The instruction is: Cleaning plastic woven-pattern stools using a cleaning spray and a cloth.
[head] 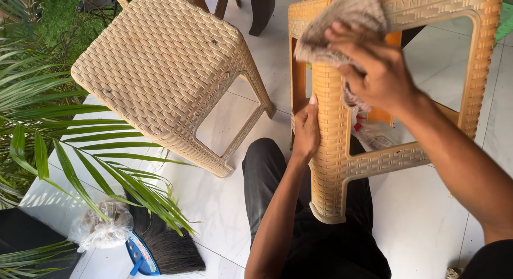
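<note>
White tiled floor (224, 204) bears a wicker-pattern stool (165, 70), black broom (165, 247) (blue-collared) and plastic bag (101, 228).

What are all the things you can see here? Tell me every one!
stool: one, tan woven plastic, tipped on its side over the lap, right of middle
second stool: one, tan woven plastic, standing on the floor, upper left
cloth: one, grey-brown, pressed on the tipped stool, top
palm leaves: many, green, left side
broom: one, black bristles with blue base, bottom left
plastic bag: one, clear and crumpled, beside the broom
floor: white tiles, all around
trousers: black, bottom middle
left hand: one, gripping the tipped stool's leg
right hand: one, holding the cloth against the stool
</note>
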